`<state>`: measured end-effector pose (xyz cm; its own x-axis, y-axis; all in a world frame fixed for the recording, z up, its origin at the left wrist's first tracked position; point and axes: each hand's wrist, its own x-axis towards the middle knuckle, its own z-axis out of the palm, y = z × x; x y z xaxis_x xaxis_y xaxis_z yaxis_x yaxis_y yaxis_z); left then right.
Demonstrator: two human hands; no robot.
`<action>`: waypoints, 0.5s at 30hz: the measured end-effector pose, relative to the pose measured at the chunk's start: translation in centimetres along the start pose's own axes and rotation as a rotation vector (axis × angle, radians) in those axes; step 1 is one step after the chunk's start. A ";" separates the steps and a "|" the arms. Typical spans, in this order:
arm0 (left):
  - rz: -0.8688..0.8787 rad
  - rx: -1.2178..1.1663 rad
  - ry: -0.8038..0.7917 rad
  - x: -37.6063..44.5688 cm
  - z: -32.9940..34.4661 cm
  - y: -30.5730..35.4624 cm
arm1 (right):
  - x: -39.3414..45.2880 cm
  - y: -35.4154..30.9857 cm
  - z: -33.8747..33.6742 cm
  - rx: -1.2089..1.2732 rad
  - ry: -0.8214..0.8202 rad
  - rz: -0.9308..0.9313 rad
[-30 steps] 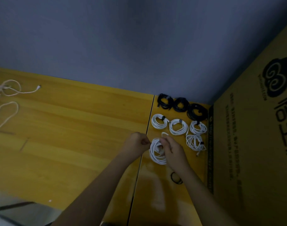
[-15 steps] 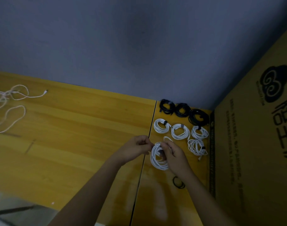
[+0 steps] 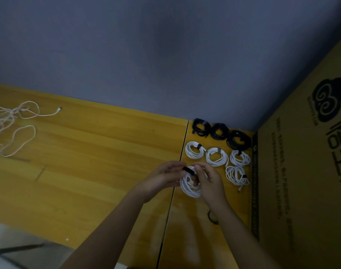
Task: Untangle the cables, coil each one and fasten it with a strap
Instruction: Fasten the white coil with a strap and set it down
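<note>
Head view: you are looking down at a yellow wooden table set against a grey wall, with a cardboard box along the right side.
Coil in hand: the white coil hangs between your two hands just above the table, close to the rows of finished bundles, so it can go straight into line once fastened.
Strap: a short black strap crosses the top of the coil, where the loops bunch together and one band can catch all of them.
Left hand: your left hand pinches the left end of the strap with curled fingertips, keeping it taut.
Right hand: your right hand curls around the coil's right side, fingers through the loops to stop them springing apart, thumb near the strap's other end.
Done so far: three black coils sit by the wall and four white coils in front of them, each apparently banded.
Left to do: a loose tangle of pale cable lies well apart at the far left.
Spare: a small black loop, likely another strap, lies beside your right forearm.
Step, as judged: closing the strap around this coil.
</note>
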<state>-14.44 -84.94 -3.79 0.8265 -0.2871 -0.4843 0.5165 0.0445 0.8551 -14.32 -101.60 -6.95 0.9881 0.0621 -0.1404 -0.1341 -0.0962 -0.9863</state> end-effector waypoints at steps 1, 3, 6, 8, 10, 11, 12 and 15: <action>0.028 0.051 0.025 -0.1 0.3 -0.2 | 0.0 -0.1 0.2 -0.001 0.014 0.002; 0.097 0.125 0.072 -0.2 0.7 -0.3 | -0.2 -0.2 0.6 -0.001 0.026 0.012; 0.188 0.179 0.087 -0.2 1.0 -0.3 | -0.5 -0.2 0.7 -0.002 0.012 0.024; 0.216 0.216 0.123 -0.2 1.2 -0.2 | -0.6 -0.4 0.8 -0.006 -0.022 0.010; 0.209 0.222 0.153 -0.2 1.3 -0.2 | -1.0 -0.5 0.7 -0.031 -0.059 -0.015; 0.202 0.222 0.162 -0.2 1.3 -0.1 | -1.2 -0.4 0.5 -0.064 -0.086 -0.039; 0.195 0.228 0.168 -0.1 1.2 -0.1 | -1.3 -0.3 0.3 -0.132 -0.108 -0.080; 0.183 0.258 0.162 0.0 0.8 0.1 | -1.3 0.3 -0.6 -0.410 -0.059 -0.283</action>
<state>-14.58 -85.69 -3.56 0.9357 -0.1402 -0.3238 0.2997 -0.1682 0.9391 -15.57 -102.34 -7.01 0.9741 0.1971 0.1109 0.1903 -0.4491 -0.8730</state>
